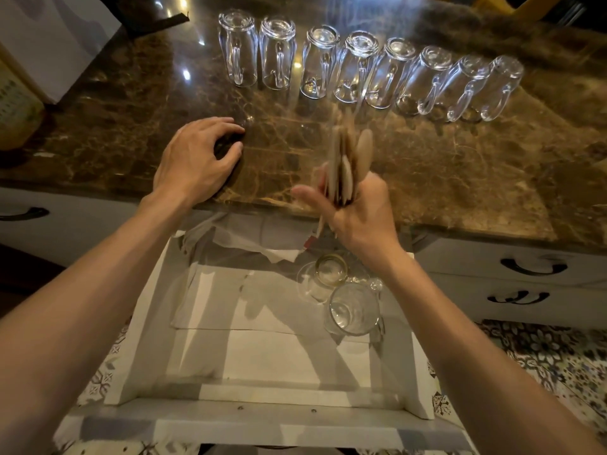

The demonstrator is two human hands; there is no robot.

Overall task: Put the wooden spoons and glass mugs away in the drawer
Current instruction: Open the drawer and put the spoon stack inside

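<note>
My right hand (358, 208) grips a bundle of several wooden spoons (348, 162), bowls pointing up and blurred, over the counter's front edge. My left hand (197, 159) rests on the brown marble counter (131, 126) with its fingers curled loosely and holding nothing. Several glass mugs (358, 67) stand upside down in a row at the back of the counter. Below me the white drawer (138, 323) is pulled out, lined with white paper. Two glass mugs (353, 308) lie in its far right part.
A white box (56, 37) sits at the counter's back left. Shut drawers with dark handles (532, 266) lie to the right of the open drawer, another handle (24, 213) to the left. Patterned tile floor (542, 362) shows beneath.
</note>
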